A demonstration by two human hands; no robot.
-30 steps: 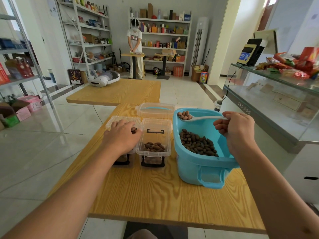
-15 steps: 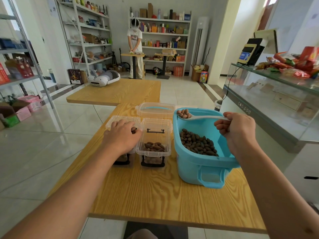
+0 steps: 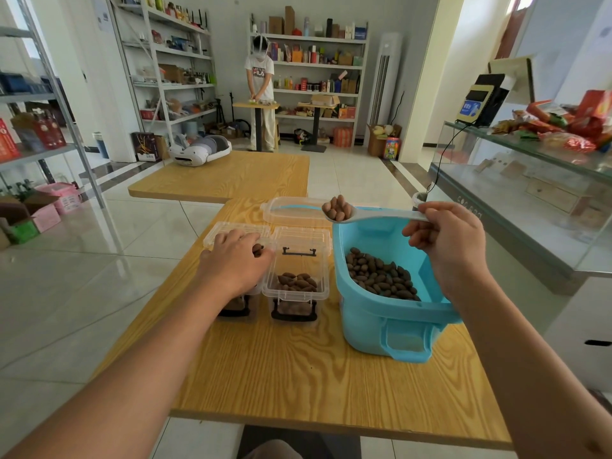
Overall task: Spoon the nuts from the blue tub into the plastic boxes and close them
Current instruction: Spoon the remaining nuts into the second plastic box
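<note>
The only writing I could read was "FILA" on the white T-shirt of a person [image 3: 261, 94] standing at a small table far across the room; labels on the shelf goods were too small to make out.

My right hand [image 3: 445, 240] pinched the handle of a pale plastic spoon [image 3: 371, 215], its oval bowl heaped with smooth brown, almond-shaped nuts [image 3: 336, 208], held above the far rim of the blue tub [image 3: 374, 326]. The tub was glossy moulded plastic with rounded corners and a handle recess on its near face, and a layer of the same nuts [image 3: 381, 274] lay inside.

My left hand [image 3: 236, 265], fingers curled, rested on top of the left clear plastic box [image 3: 238, 233] and covered most of it; whether it gripped the box I could not tell. Just beside it stood a second clear box [image 3: 298, 276], rectangular with black latches, open and partly filled with nuts. A clear lid with a blue strip [image 3: 291, 210] lay behind them.

Everything sat on a table [image 3: 314, 376] of yellow wood-grain laminate.
</note>
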